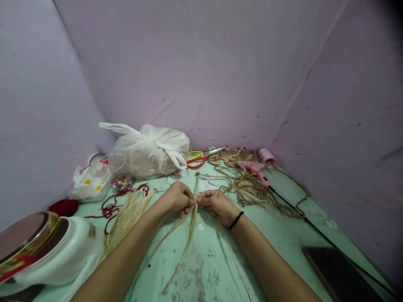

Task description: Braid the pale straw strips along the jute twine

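Note:
A thin braid [197, 183] of straw-coloured raffia runs from a knot on the table down to my fingers. My left hand [179, 198] is closed, thumb and finger pinching raffia strands at the braid's lower end. Close against it on the right, my right hand [219, 205] pinches strands at the same spot; a black band circles that wrist. Loose raffia strands [189, 241] hang from between the hands toward me and lie over the table. Exactly which strand each hand grips is hidden by the fingers.
Left: raffia bundle [127, 216], red yarn [110, 207], white jar [74, 243], white packet [91, 184]. Behind: knotted plastic bag [151, 153], scissors [201, 158]. Right: tangled jute cord [252, 188], pink glue gun [256, 170] with black cable, pink thread spool [266, 156], dark phone [338, 270].

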The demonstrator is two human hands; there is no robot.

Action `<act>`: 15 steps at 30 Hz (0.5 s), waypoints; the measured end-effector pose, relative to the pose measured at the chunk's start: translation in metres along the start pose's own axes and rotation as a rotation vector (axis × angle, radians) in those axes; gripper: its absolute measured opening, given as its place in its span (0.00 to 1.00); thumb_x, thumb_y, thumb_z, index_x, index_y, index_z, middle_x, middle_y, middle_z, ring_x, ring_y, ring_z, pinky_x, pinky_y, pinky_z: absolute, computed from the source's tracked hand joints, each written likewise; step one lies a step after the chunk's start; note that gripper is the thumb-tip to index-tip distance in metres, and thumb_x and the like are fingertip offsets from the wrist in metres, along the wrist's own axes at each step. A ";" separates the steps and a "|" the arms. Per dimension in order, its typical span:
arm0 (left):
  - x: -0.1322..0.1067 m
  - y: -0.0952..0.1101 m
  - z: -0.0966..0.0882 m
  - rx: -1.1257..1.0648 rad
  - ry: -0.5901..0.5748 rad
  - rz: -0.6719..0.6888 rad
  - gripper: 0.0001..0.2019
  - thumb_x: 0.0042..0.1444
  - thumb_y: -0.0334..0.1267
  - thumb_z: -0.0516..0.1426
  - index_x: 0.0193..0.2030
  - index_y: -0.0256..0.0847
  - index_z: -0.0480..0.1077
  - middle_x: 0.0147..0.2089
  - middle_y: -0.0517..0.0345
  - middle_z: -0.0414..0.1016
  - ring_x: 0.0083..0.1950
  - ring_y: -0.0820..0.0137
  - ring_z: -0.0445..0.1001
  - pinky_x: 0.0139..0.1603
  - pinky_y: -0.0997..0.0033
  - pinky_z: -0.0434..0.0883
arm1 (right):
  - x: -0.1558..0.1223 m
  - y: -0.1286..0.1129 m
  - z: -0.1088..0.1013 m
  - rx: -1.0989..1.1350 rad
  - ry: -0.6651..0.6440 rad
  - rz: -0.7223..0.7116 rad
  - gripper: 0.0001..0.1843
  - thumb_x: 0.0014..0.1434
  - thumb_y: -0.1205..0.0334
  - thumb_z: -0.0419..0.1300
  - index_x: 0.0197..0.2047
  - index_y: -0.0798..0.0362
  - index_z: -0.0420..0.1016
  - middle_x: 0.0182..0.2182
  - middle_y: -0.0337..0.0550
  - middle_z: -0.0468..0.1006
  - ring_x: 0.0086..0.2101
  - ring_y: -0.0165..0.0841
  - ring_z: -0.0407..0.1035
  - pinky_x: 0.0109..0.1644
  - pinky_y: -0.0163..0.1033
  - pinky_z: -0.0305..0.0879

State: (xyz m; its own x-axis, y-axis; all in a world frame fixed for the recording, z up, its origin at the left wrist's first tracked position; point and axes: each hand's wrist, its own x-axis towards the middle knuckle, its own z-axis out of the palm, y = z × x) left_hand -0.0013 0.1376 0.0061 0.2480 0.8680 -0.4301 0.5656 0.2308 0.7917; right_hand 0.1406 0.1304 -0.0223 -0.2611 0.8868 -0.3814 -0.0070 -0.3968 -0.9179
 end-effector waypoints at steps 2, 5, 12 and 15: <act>-0.001 0.001 -0.003 -0.008 -0.012 0.009 0.03 0.40 0.28 0.53 0.21 0.33 0.67 0.12 0.63 0.62 0.13 0.78 0.59 0.16 0.79 0.59 | 0.000 0.000 0.000 0.007 -0.004 0.008 0.03 0.39 0.68 0.59 0.20 0.58 0.68 0.13 0.34 0.64 0.12 0.18 0.46 0.17 0.31 0.33; -0.004 0.002 -0.004 0.012 0.002 0.013 0.04 0.40 0.29 0.54 0.21 0.32 0.69 0.11 0.64 0.60 0.13 0.80 0.56 0.16 0.79 0.56 | -0.001 0.000 0.000 0.019 -0.003 0.004 0.03 0.39 0.68 0.59 0.20 0.58 0.68 0.13 0.33 0.64 0.12 0.18 0.46 0.17 0.31 0.33; -0.001 0.000 -0.001 0.100 0.058 0.044 0.05 0.37 0.30 0.54 0.18 0.32 0.69 0.11 0.64 0.58 0.15 0.79 0.55 0.17 0.78 0.52 | 0.000 0.001 0.000 -0.014 0.005 0.001 0.03 0.39 0.68 0.59 0.20 0.58 0.68 0.13 0.33 0.64 0.12 0.19 0.46 0.17 0.31 0.33; 0.001 -0.002 0.000 0.061 0.081 0.057 0.04 0.35 0.29 0.53 0.15 0.34 0.66 0.10 0.66 0.54 0.14 0.80 0.52 0.16 0.78 0.49 | 0.001 0.002 0.001 -0.044 0.014 -0.018 0.03 0.39 0.68 0.59 0.19 0.58 0.68 0.12 0.33 0.64 0.12 0.19 0.45 0.17 0.32 0.34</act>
State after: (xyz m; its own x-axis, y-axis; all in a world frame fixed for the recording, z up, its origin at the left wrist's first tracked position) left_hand -0.0025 0.1384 0.0042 0.2186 0.9122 -0.3467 0.5997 0.1546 0.7851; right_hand 0.1393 0.1301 -0.0240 -0.2480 0.8968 -0.3664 0.0314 -0.3706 -0.9283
